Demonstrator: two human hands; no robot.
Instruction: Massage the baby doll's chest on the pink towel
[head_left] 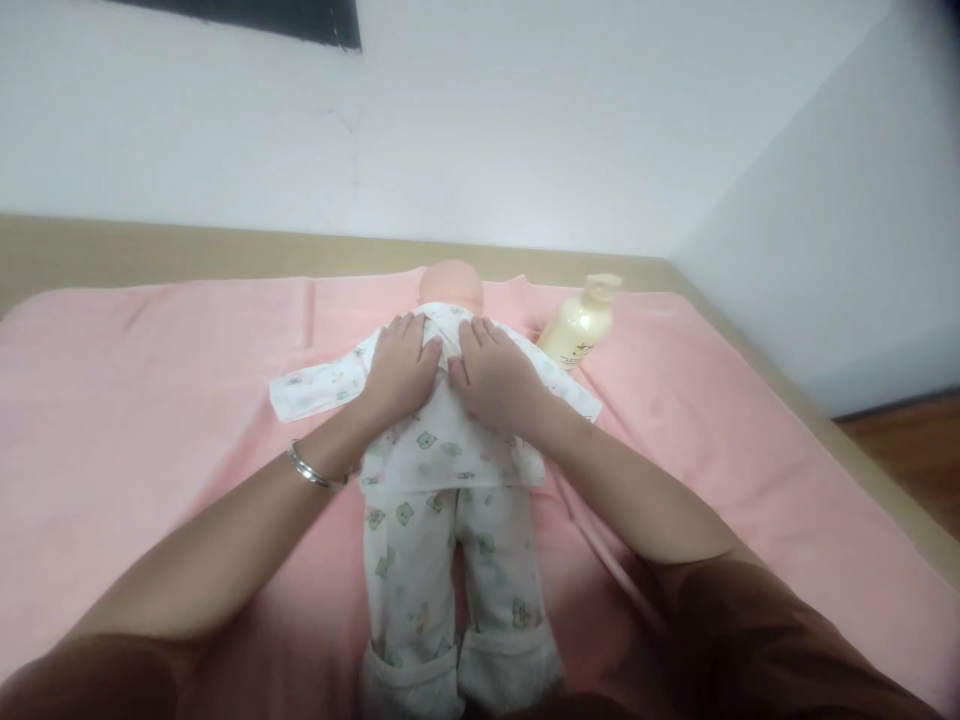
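Pink cloth (150,400) over counter (225,255); clothed doll (452,285) lies on it. Left hand (401,372) and right hand (501,374) flat on its shirt (450,445), fingers (405,330) extended, gripping nothing. Likely smoothing or rubbing; next move seems to call for even pressure.

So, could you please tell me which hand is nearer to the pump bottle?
Right: the right hand rests on the shirt, left of the pump bottle; the left hand lies on it farther left.
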